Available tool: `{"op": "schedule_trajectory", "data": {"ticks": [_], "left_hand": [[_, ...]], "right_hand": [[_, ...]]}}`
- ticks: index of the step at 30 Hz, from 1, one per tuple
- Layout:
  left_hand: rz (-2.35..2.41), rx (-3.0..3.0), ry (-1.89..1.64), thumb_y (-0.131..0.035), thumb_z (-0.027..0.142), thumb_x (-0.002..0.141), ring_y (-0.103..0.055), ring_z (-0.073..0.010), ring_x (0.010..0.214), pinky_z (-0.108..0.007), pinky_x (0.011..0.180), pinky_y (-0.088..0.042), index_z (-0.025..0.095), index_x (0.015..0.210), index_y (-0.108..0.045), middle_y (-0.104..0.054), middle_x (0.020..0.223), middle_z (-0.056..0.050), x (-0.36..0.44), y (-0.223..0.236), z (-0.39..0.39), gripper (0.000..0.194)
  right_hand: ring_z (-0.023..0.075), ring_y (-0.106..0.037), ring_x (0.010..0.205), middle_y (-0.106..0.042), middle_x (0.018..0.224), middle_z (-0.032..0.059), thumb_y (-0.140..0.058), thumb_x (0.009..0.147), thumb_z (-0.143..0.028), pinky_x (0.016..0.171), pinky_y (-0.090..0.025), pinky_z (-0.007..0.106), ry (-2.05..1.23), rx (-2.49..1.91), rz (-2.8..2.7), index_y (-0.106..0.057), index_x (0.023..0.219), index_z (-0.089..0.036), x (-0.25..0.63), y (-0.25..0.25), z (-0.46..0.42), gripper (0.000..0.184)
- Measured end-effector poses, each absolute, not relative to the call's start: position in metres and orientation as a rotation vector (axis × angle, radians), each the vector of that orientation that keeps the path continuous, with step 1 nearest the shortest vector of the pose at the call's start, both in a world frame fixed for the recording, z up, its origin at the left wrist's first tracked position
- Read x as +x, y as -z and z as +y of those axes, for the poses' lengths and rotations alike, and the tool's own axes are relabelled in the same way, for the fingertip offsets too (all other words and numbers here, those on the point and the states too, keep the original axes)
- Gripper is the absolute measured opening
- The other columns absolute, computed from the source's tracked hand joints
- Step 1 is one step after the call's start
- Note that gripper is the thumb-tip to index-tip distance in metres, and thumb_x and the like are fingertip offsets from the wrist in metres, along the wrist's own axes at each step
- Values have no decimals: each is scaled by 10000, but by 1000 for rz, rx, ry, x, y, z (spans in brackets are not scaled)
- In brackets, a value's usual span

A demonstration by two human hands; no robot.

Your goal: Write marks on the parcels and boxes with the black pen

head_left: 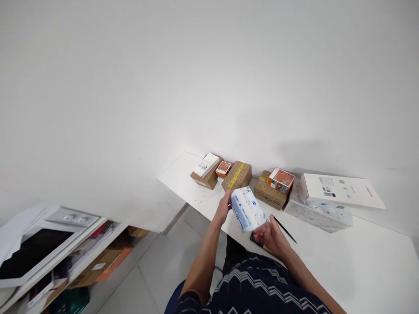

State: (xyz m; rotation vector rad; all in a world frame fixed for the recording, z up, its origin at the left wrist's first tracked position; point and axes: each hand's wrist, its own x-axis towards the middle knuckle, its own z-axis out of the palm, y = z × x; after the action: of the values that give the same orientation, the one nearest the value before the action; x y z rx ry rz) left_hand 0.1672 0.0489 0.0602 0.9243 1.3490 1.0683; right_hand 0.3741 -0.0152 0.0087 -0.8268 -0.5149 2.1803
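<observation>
A white and blue tissue pack point(248, 210) with small printing is held above the table, tilted, between both hands. My left hand point(224, 209) grips its left end, the fingers mostly behind it. At its lower right corner, my right hand point(269, 236) is closed around the edge. Beneath the right hand lies a dark flat object point(257, 241), partly hidden; its kind does not show. A thin black pen-like stick point(285, 230) rests on the table just right of that hand. Behind the pack sits a brown carton with yellow tape point(238, 175).
Along the wall on the white table point(369, 261) stand another brown carton point(269, 194), two small orange boxes point(281, 179) point(224, 168), a small white box point(206, 165) on a carton, and a long white box point(343, 190) over a wrapped pack point(321, 213). A microwave point(42, 244) tops a cluttered shelf.
</observation>
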Motion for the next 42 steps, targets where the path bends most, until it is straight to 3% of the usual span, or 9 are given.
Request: {"op": "schedule_trajectory", "data": {"ticks": [5,8,10,15,19,22,28,36,42], "left_hand": [[1270,835,-1042,-409,721,802,-601,-199,809,-317,713,-493,174,1123,-656,-661,925,-91,164,-57,51,681],[1283,847,-1013,-416,702,811,-596,-179,739,-317,696,-497,185,1200,-618,-651,919,-85,166,-56,50,678],[1321,899,-975,-395,690,827,-577,-157,673,-302,675,-486,188,1267,-581,-635,850,-65,166,-57,49,693],[1430,1092,-861,-321,640,875,-516,-118,598,-256,590,-413,185,1286,-579,-568,779,-25,164,-62,45,666],[1448,1223,-807,-300,589,896,-472,-109,593,-252,570,-378,188,1245,-616,-544,798,-15,165,-66,41,618],[1467,1253,-799,-291,582,899,-464,-111,600,-255,582,-377,186,1246,-617,-532,787,-10,166,-68,40,619],[1500,1279,-869,-312,587,894,-486,-127,627,-272,615,-401,171,1281,-586,-570,795,-25,168,-75,39,631],[1485,1334,-867,-354,562,891,-515,-149,686,-290,667,-434,174,1184,-665,-643,830,-47,177,-90,38,577],[1446,1433,-944,-488,532,864,-554,-235,1024,-375,927,-431,199,1105,-705,-657,1077,-96,180,-86,38,465]], "right_hand": [[117,-539,556,-664,663,13,-730,732,-457,536,-425,231,-2020,-829,-586,-662,778,-172,382,-20,-12,297],[76,-393,439,-520,495,-54,-735,746,-432,434,-314,195,-1875,-975,-662,-603,702,-185,381,-20,-12,284],[75,-358,429,-456,460,-66,-727,745,-465,421,-306,200,-1769,-1059,-707,-554,622,-190,380,-17,-12,347],[117,-562,627,-608,669,-30,-785,674,-454,590,-484,226,-1640,-1040,-602,-553,632,-198,381,-8,-6,349],[134,-630,682,-681,815,-52,-811,637,-441,594,-531,246,-1623,-1043,-454,-608,970,-278,388,-5,-2,423],[134,-642,624,-707,874,-40,-795,663,-442,557,-539,258,-1701,-1041,-446,-554,1171,-321,392,-3,-2,575],[148,-655,794,-719,956,-9,-725,732,-503,670,-546,244,-1717,-1023,-438,-673,965,-261,394,1,-1,340],[166,-694,726,-751,949,2,-597,830,-545,702,-551,289,-1849,-965,-301,-631,1098,-295,391,-1,0,368],[181,-696,633,-757,780,48,-393,936,-538,647,-549,290,-1996,-955,-200,-663,995,-227,392,-5,-3,416]]}}
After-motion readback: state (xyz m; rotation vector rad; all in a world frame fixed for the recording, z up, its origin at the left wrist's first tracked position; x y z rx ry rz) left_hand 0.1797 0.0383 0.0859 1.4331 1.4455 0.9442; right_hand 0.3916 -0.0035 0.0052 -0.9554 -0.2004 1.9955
